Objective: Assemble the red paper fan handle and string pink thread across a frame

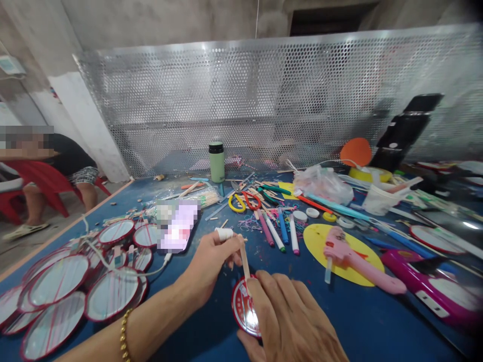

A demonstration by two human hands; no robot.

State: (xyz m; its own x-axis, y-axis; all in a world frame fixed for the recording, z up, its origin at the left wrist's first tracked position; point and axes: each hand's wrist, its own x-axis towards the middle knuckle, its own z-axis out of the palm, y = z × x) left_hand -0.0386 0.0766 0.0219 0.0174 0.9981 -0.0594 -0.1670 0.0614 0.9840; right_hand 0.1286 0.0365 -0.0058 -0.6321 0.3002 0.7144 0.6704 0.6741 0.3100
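My left hand (213, 256), with white tape round a fingertip, pinches the upper end of a flat wooden craft stick (245, 260). The stick's lower end lies over the edge of a round red-and-silver tin (241, 307). Curled over that tin is my right hand (294, 319), its index finger against the stick and its thumb at the near rim. The hand hides the right part of the tin. A yellow oval card (315, 241) lies to the right, with a pink glue gun (354, 261) on it.
Stacked round red-rimmed discs (113, 294) and a charging phone (181, 226) are on the left. Beyond my hands lie markers (283, 226), scissors (245, 200) and a green bottle (217, 163). A perforated metal panel (226, 95) bounds the back; a person (71, 156) sits far left.
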